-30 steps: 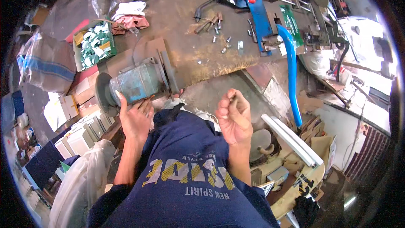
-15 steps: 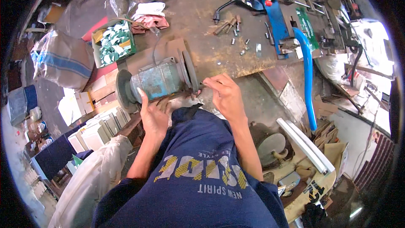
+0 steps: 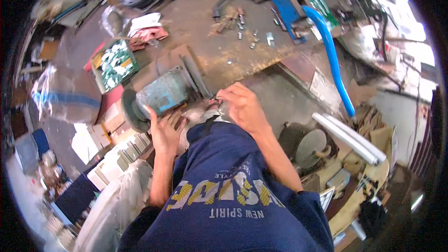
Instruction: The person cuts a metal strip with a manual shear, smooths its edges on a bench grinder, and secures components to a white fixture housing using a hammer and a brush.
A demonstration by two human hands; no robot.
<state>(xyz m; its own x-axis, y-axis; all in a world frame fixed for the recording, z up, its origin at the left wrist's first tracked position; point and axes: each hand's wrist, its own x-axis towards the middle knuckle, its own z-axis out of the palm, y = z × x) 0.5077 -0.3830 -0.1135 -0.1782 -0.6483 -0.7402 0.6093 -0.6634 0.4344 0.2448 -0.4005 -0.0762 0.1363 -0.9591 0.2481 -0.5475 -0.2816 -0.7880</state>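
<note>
A bench grinder (image 3: 161, 92) with a worn blue motor body lies across the near edge of the workbench. One round wheel (image 3: 132, 110) sits at its left end, and another wheel (image 3: 198, 78) is at its right. My left hand (image 3: 164, 134) is against the near side of the motor, thumb up and fingers spread, holding nothing. Just right of the right wheel, my right hand (image 3: 244, 108) pinches thumb and fingers together. A small dark bit shows at its fingertips, too small and blurred to name.
A box of green-and-white pieces (image 3: 116, 67) stands behind the grinder at left, beside a wrapped sack (image 3: 70, 93). Small metal cylinders (image 3: 241, 35) are scattered on the workbench (image 3: 196, 23). A blue curved tube (image 3: 329, 56) juts over its right edge. White bars (image 3: 350, 138) lie lower right.
The whole view has shifted, so the bench things appear higher and further left. My right hand stays pinched and is a little closer to my body; my left stays at the motor.
</note>
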